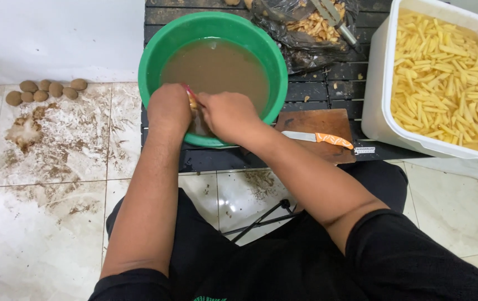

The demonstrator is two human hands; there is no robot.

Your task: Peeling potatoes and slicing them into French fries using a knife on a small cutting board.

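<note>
Over the near rim of the green basin (155, 50), both hands grip one potato (195, 106) between them, left hand (169, 107) and right hand (229, 114) fingers closed around it.

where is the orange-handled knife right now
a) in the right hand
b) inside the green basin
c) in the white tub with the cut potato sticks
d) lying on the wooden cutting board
d: the orange-handled knife lies flat on the wooden cutting board, untouched, while the left hand and right hand meet over the green basin.
</note>
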